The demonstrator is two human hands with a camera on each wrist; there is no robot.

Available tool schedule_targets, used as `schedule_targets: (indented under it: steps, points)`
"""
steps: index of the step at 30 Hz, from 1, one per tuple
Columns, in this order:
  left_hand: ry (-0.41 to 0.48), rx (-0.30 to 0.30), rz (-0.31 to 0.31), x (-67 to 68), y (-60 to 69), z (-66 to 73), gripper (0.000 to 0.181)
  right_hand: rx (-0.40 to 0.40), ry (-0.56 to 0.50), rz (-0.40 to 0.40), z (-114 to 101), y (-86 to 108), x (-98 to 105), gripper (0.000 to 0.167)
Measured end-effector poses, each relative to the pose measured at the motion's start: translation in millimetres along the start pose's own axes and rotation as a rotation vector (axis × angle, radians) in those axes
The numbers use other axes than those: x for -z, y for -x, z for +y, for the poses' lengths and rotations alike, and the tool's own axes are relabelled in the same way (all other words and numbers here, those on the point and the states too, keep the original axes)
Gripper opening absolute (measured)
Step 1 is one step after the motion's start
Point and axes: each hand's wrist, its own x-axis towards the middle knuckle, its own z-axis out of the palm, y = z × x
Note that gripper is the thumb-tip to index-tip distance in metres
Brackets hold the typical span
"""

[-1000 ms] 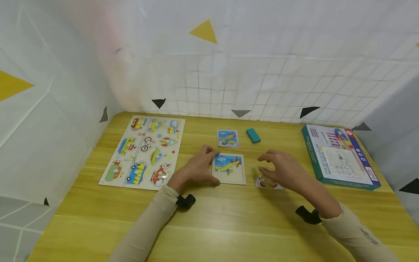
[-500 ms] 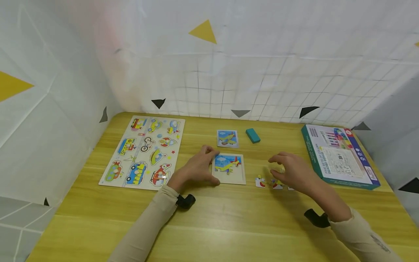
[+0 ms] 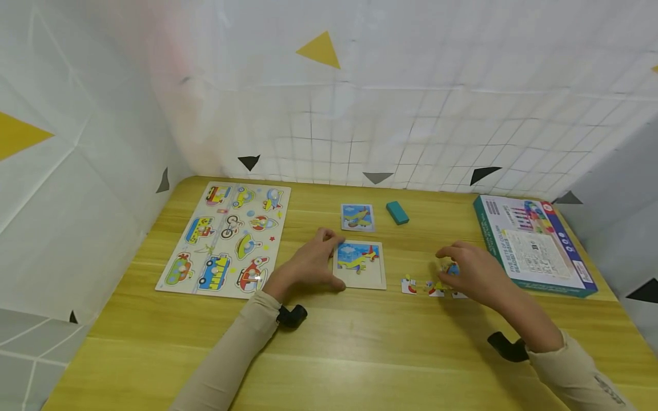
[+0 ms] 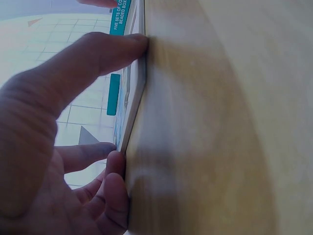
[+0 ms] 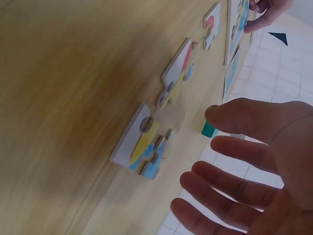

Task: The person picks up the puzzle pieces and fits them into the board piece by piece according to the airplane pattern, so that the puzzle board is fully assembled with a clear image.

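A square puzzle tray (image 3: pixel 367 279), partly filled with blue and yellow pieces, lies flat on the table. The left hand (image 3: pixel 311 262) grips its left side, thumb and fingers at the edge; the left wrist view shows the thumb on the tray's rim (image 4: pixel 137 93). Over loose puzzle pieces to the right hovers the right hand (image 3: pixel 475 277), holding nothing. In the right wrist view the right hand (image 5: pixel 254 161) has its fingers spread and relaxed beside several pieces, among them a white and yellow piece (image 5: pixel 128 147) and a white and red one (image 5: pixel 176 63).
A picture card (image 3: pixel 357 218) lies behind the tray, with a teal block (image 3: pixel 397 213) to its right. At the left is a large vehicle puzzle board (image 3: pixel 233 228). A teal-edged box (image 3: pixel 534 245) lies at the right. A white curtain (image 3: pixel 360 114) stands behind the table.
The right hand has moved to the right along the row of loose pieces, uncovering pieces on the left of the row. The left hand and the tray have stayed still.
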Motion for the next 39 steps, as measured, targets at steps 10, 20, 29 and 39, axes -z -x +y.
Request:
schedule_targets:
  steps: [10, 20, 29, 39]
  points:
    - [0.006, 0.001, 0.002, 0.3, 0.2, -0.1, 0.106, -0.047, 0.025, -0.031, 13.6, -1.4, -6.2, 0.033]
    - [-0.018, -0.002, -0.004, -0.9, 0.1, -1.5, 0.107, -0.057, 0.026, -0.048, 19.0, -4.8, -11.0, 0.021]
    - [0.003, -0.002, -0.007, -1.3, 1.5, -0.7, 0.106, -0.050, 0.023, -0.046, 19.9, -5.2, -12.7, 0.017]
    - [-0.010, -0.004, -0.002, -1.4, 0.4, -1.9, 0.106, -0.018, 0.027, -0.062, 18.7, -7.3, -9.4, 0.017]
